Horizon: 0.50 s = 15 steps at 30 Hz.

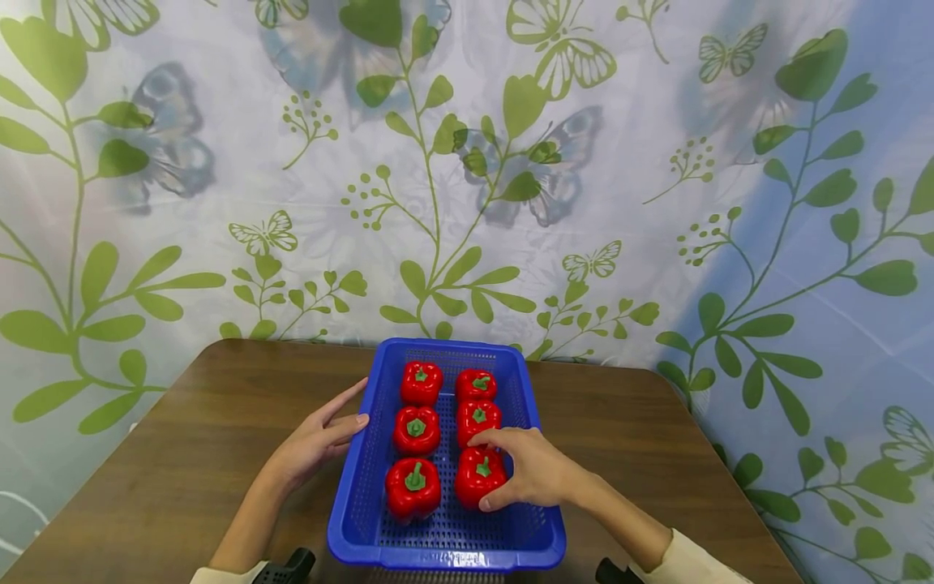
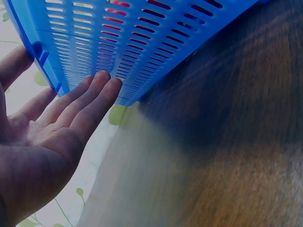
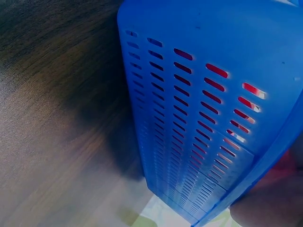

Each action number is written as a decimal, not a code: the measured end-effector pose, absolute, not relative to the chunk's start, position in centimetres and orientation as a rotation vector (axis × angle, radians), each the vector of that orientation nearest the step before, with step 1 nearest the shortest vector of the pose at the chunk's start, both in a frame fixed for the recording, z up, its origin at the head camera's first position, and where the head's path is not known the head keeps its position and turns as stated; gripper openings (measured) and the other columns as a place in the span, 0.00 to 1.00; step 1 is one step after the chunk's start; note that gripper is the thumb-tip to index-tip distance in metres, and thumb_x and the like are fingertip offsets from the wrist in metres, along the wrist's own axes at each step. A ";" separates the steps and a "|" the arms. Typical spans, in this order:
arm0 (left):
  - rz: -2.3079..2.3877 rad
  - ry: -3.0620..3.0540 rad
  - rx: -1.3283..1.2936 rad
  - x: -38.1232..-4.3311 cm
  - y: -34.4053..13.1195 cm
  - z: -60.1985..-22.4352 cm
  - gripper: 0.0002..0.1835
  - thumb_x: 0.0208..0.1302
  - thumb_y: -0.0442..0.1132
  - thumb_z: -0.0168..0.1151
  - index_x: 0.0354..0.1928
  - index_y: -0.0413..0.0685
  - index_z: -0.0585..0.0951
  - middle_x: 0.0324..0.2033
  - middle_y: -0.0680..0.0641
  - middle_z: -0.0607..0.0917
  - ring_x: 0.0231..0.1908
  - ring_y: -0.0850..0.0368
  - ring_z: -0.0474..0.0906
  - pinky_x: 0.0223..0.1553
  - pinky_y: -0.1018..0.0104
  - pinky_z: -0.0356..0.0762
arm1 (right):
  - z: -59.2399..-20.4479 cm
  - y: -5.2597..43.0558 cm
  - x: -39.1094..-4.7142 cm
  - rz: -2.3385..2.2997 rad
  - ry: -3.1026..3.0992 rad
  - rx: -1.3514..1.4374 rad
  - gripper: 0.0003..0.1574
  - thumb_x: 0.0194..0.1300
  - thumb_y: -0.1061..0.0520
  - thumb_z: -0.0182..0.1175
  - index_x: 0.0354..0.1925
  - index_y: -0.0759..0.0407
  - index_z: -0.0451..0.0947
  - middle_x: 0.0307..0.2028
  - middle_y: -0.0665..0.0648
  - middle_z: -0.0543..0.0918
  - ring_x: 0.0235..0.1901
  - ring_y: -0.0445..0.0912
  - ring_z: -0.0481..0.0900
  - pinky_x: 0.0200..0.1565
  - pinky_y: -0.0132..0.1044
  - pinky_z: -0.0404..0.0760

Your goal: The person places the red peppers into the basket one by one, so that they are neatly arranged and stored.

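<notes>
A blue plastic basket (image 1: 353, 478) with slotted walls holds several red bell peppers in two rows. My right hand (image 1: 536, 466) reaches over its right rim and grips the nearest bell pepper (image 1: 476, 480) of the right row, thumb at the front, a finger behind. In the right wrist view the basket wall (image 3: 184, 109) hides most of that hand. At the basket's left side, my left hand (image 1: 315, 444) has its fingers extended, touching the wall and rim. The left wrist view shows this hand (image 2: 61, 113) with mostly straight fingers against the slotted side.
The basket stands on a dark brown wooden table (image 1: 219, 422). Behind the table hangs a pale cloth (image 1: 467, 203) printed with green leaves and butterflies. Other peppers sit close by, including the left row's front pepper (image 1: 403, 495) and the right row's middle pepper (image 1: 470, 422).
</notes>
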<state>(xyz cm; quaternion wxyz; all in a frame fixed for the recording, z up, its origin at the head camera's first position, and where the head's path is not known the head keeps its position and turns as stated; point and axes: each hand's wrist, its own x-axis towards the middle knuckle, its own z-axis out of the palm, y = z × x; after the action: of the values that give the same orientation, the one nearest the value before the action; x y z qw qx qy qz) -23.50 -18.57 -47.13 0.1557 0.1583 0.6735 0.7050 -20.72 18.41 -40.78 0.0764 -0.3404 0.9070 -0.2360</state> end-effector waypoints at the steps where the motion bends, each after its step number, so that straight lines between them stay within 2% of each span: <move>1: 2.019 1.926 0.454 -23.4 -18.6 -47.2 0.37 0.78 0.43 0.53 0.82 0.62 0.50 0.69 0.30 0.72 0.64 0.38 0.77 0.61 0.52 0.80 | -40.8 18.4 -20.6 -0.708 2.720 -1.016 0.45 0.48 0.38 0.79 0.62 0.48 0.78 0.58 0.47 0.84 0.59 0.46 0.79 0.60 0.59 0.66; 10: 2.012 1.921 0.471 -22.8 -18.9 -47.4 0.37 0.78 0.43 0.53 0.82 0.61 0.50 0.69 0.30 0.72 0.63 0.38 0.78 0.60 0.52 0.81 | -41.2 18.2 -19.5 -0.733 2.727 -1.007 0.45 0.48 0.36 0.79 0.62 0.46 0.77 0.54 0.46 0.84 0.55 0.43 0.78 0.58 0.55 0.66; 15: 2.017 1.915 0.476 -22.5 -19.1 -47.5 0.37 0.78 0.42 0.53 0.82 0.61 0.50 0.68 0.29 0.72 0.63 0.37 0.78 0.59 0.53 0.81 | -40.9 18.3 -19.2 -0.768 2.710 -1.024 0.45 0.50 0.37 0.78 0.63 0.48 0.77 0.53 0.47 0.84 0.52 0.45 0.79 0.56 0.47 0.77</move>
<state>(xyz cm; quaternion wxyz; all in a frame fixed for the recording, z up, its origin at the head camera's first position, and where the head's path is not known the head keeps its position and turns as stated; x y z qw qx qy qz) -22.49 -19.09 -47.47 0.1593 0.1667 0.6699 0.7057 -19.18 18.27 -40.87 0.0719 -0.3407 0.9019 -0.2557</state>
